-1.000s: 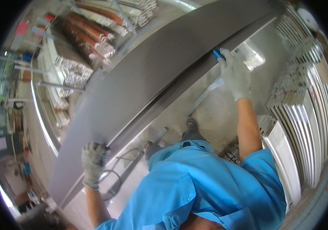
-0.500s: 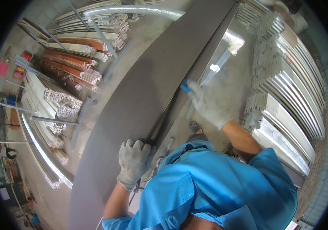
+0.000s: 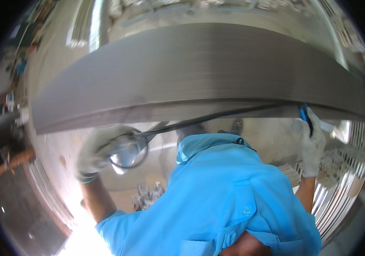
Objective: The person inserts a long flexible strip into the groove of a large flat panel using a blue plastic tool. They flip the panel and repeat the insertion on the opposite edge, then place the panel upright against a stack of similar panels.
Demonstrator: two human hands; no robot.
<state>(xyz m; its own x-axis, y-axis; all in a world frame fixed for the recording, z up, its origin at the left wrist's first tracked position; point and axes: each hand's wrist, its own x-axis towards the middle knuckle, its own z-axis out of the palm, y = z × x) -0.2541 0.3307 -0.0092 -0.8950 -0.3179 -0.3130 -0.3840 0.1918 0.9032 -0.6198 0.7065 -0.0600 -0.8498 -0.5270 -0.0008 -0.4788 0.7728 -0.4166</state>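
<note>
A long, dark grey-brown panel (image 3: 199,64) stretches across in front of me, with a groove along its near edge. My left hand (image 3: 99,151), in a light grey work glove, is closed on a thin black flexible strip (image 3: 216,114), whose slack hangs in a loop below the fingers. From there the strip slants up to the right and meets the panel's groove near my right hand. My gloved right hand (image 3: 313,143) grips a small blue tool (image 3: 303,112) at the groove; its exact kind is hidden by the fingers.
Stacked light metal profiles (image 3: 334,183) lie to the right on the floor. Behind the panel run wrapped lengths (image 3: 97,25) and more profiles. Crumpled grey scraps (image 3: 148,196) lie on the floor near my left side. My shoe (image 3: 236,126) shows below the panel's edge.
My view has turned, so the panel now runs crosswise. My left hand has left the panel and holds the black strip off it. My right hand has brought the blue tool to the groove.
</note>
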